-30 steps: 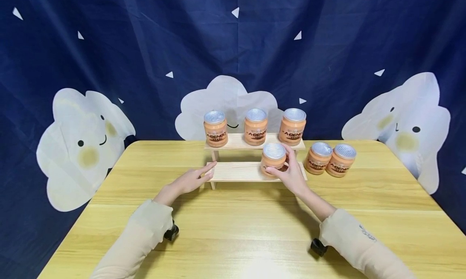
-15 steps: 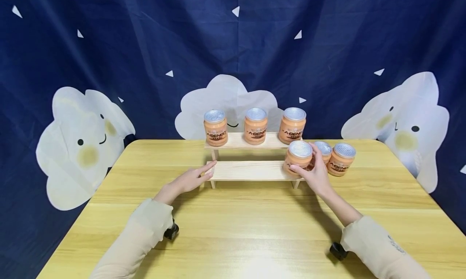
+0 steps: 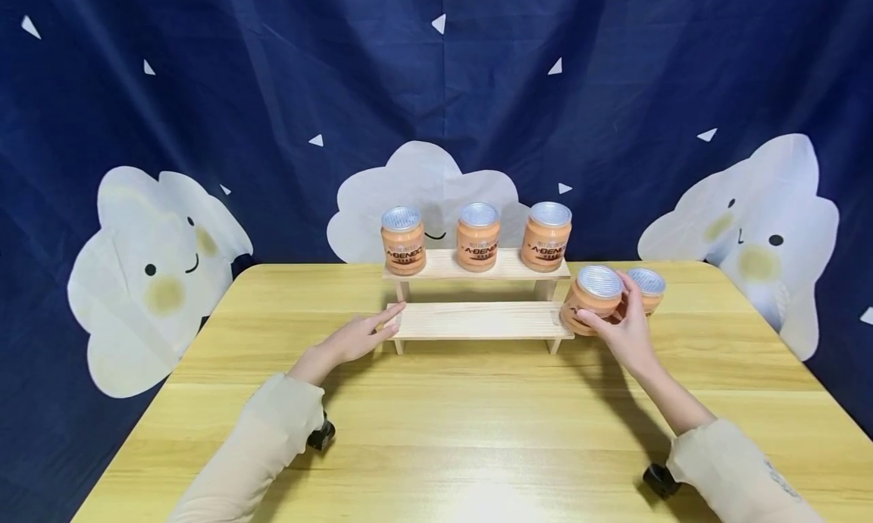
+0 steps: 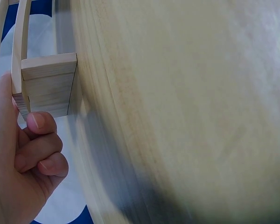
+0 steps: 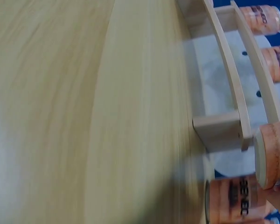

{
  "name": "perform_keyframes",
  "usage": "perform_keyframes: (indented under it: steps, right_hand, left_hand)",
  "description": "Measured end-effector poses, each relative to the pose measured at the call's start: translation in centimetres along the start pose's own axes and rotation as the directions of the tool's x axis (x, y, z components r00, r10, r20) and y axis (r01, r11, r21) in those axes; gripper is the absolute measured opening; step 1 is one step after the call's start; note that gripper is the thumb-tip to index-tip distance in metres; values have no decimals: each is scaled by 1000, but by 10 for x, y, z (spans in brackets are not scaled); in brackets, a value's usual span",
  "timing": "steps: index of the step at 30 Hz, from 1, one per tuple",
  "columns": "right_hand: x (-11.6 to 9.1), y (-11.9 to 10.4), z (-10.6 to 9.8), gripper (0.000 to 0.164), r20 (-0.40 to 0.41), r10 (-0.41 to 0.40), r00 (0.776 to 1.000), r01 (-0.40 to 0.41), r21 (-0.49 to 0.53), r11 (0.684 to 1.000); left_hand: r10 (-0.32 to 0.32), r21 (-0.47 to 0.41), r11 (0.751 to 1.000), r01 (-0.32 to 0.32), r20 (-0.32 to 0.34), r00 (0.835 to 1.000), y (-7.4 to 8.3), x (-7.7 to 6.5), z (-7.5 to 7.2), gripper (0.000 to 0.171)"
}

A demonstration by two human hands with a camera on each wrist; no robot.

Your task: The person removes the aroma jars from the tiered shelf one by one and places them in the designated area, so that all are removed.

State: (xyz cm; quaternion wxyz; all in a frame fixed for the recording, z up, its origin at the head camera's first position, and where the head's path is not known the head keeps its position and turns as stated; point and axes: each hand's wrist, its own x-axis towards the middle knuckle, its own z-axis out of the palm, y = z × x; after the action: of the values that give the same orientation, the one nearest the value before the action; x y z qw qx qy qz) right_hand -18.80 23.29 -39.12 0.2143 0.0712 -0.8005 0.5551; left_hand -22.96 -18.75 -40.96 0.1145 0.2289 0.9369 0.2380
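Navy curtain (image 3: 273, 61) behind wooden table (image 3: 436, 432). I see left hand (image 3: 351, 337) curled, pinching left end of lower shelf (image 3: 477, 320); right hand (image 3: 624, 330) spread round jar (image 3: 590, 303), gripping it beside shelf's right end.

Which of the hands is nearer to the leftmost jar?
Left. The left hand touches the lower shelf below the leftmost jar; the right hand holds another jar, farther right.

wooden shelf (image 3: 477, 322): 1 | jars (image 3: 478, 242) on shelf: 3 | jars (image 3: 589, 303) right of shelf: 3 | hands (image 3: 349, 339) (image 3: 626, 337) by shelf: 2 | printed clouds (image 3: 139, 235) around shelf: 3
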Motion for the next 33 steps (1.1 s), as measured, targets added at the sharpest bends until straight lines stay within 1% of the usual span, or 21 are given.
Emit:
perform_keyframes:
  steps: [3,7,9,14,17,22,25,26,29,32,33]
  right_hand:
    - [-1,8,-10,79,-15,12,1000,-13,-22,1000]
    - [-2,11,-23,79,-33,-16,999,15,-18,1000]
    - [-3,13,-30,80,-42,-16,999,15,-22,1000]
    - [-6,18,-48,79,-56,27,998,-29,-40,999]
    - [-7,21,-57,77,-70,32,997,-35,-53,998]
    - [-9,28,-73,75,-82,9,997,-17,-87,996]
    - [-10,32,-81,74,-92,3,996,-10,-83,997]
    - [-11,34,-83,74,-102,2,995,-8,-58,998]
    - [-11,39,-91,74,-116,-4,993,-3,-64,998]
    - [-10,43,-99,75,-123,-17,992,5,-93,996]
    - [-9,43,-103,75,-118,-17,993,1,-128,992]
  left_hand:
    - [0,-8,1000,0,0,1000,0,1,0,57]
    - [5,-16,1000,-6,-6,1000,0,0,0,57]
    - [5,-16,1000,-5,-6,1000,0,0,0,57]
    - [-3,-12,1000,3,-2,1000,0,1,1,57]
    - [-3,-14,1000,2,-2,1000,-2,1,2,57]
    - [-4,-26,1000,4,-4,1000,-2,1,2,58]
    - [-1,-27,1000,1,-7,1000,-3,1,3,58]
    - [1,-26,1000,-1,-8,1000,-3,0,3,58]
    - [6,-24,1000,-6,-9,1000,-3,0,2,58]
    - [4,-19,1000,-4,-7,1000,-2,1,2,58]
    - [2,-17,1000,-2,-7,1000,-2,1,2,57]
